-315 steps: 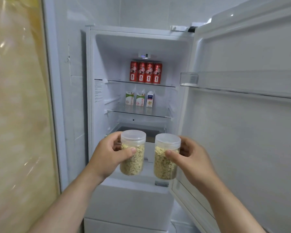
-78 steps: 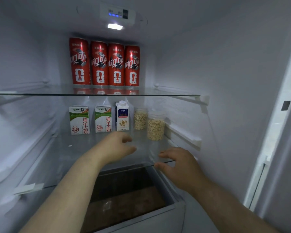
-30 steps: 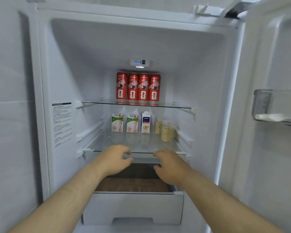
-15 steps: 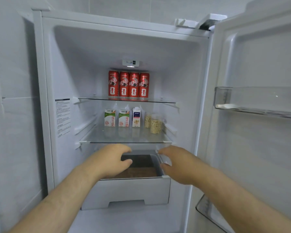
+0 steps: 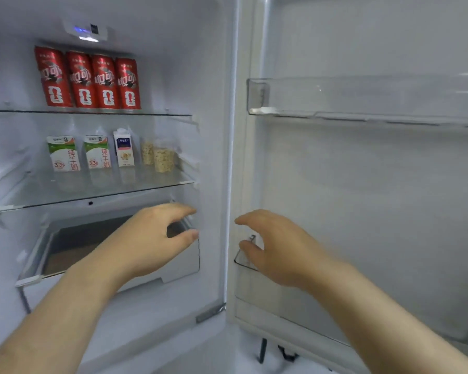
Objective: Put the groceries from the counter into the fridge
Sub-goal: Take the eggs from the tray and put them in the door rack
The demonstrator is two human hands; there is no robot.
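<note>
From the head camera, the fridge [image 5: 208,76] stands open. Four red cans [image 5: 88,81] line the back of the upper glass shelf [image 5: 160,113]. On the middle glass shelf [image 5: 106,184] stand two green-and-white cartons [image 5: 77,153], a blue-and-white carton [image 5: 124,148] and, at the right end, two clear jars [image 5: 158,156] of pale grain, touching or nearly so.

The left hand [image 5: 152,238] hovers in front of the drawer [image 5: 181,268], fingers loosely curved, thumb apart from them, holding nothing. The right hand [image 5: 276,247] is likewise spread and empty, just beside the lower door bin [image 5: 243,261]. An upper door bin [image 5: 362,98] crosses the door [image 5: 362,198].
</note>
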